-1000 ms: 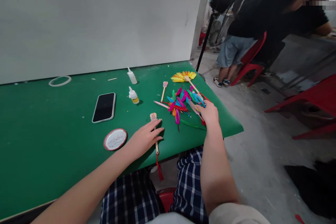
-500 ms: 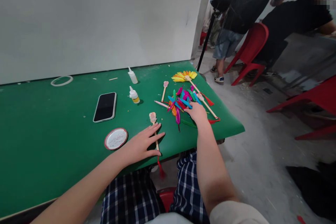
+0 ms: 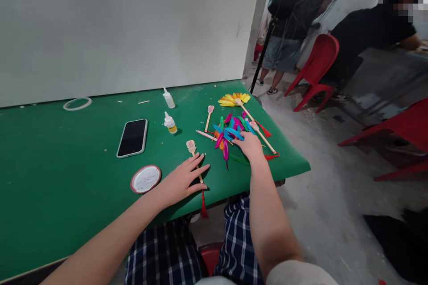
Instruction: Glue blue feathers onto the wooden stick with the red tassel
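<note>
My left hand [image 3: 183, 180] lies with its fingers spread across a wooden fan handle [image 3: 198, 170]. That handle has a pinkish-white, uneven head, and its red tassel [image 3: 204, 207] hangs over the table edge. At the near side of a heap of coloured feathers [image 3: 220, 140], my right hand [image 3: 250, 146] has thumb and fingertips closed on a blue feather [image 3: 235, 133]; the fingertips are partly hidden. Beside the heap lie a second wooden handle [image 3: 208, 118] and a third handle [image 3: 264, 138]. Behind them rests a yellow feather fan [image 3: 234, 99] with a wooden handle.
Two small glue bottles [image 3: 170, 124] stand on the green table [image 3: 67, 187]. A phone [image 3: 133, 138], a round white lid [image 3: 146, 179] and a clear ring [image 3: 77, 103] lie to the left. A white panel [image 3: 133, 31] borders the back. Red chairs [image 3: 321, 67] and other people are at right.
The handle under my left hand has tilted, its head shifting slightly left. In my right hand, the blue feathers have moved a little within the heap. A person in the background has shifted.
</note>
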Tool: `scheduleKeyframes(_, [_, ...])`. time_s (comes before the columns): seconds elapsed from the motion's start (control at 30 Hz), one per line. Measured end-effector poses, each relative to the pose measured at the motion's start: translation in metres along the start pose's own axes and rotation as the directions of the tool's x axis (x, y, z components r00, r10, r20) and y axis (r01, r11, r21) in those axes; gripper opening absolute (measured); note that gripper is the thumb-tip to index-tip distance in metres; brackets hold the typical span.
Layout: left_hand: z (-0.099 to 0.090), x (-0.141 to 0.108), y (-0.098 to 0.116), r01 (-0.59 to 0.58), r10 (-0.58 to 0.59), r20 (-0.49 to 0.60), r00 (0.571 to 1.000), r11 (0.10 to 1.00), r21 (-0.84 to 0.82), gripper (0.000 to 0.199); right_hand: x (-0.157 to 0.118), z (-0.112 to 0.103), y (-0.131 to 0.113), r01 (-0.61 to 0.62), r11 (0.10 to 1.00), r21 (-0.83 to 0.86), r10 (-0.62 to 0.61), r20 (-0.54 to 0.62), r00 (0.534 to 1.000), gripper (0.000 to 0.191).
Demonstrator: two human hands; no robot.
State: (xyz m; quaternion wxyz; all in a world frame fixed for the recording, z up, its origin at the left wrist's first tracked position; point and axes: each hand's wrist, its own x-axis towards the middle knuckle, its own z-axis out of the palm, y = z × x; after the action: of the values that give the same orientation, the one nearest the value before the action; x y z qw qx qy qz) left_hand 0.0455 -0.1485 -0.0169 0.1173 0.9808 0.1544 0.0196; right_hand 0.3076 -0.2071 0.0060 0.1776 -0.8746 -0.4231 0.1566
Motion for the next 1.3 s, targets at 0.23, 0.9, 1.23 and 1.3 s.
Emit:
scheduleKeyframes(0.23, [-0.002,0.007,0.003,-0.013,0.012,-0.064,0.998,1.000,-0.015,0.053,-0.003,0.002,-0.004,-0.023,0.999,-0.045,0.025,0.048,0.999,0.024])
scheduleKeyframes(0.9, [-0.008,0.127,0.005,0.161,-0.144,-0.220,0.965,0.985,0.060,0.028,0.001,0.001,-0.002,-0.025,0.997,0.074,0.026,-0.008,1.000,0.025])
scheduleKeyframes(1.23, [0.000,0.118,-0.007,0.203,-0.199,-0.343,0.918,0.979,-0.025,0.031,-0.003,-0.008,0.010,0.004,0.968,0.253,0.010,-0.056,0.998,0.020])
scheduleKeyframes(1.3, [0.000,0.117,-0.007,0.202,-0.205,-0.363,0.909,0.978,-0.048,0.031,-0.005,-0.009,0.013,-0.002,0.958,0.285,0.020,-0.061,0.998,0.022])
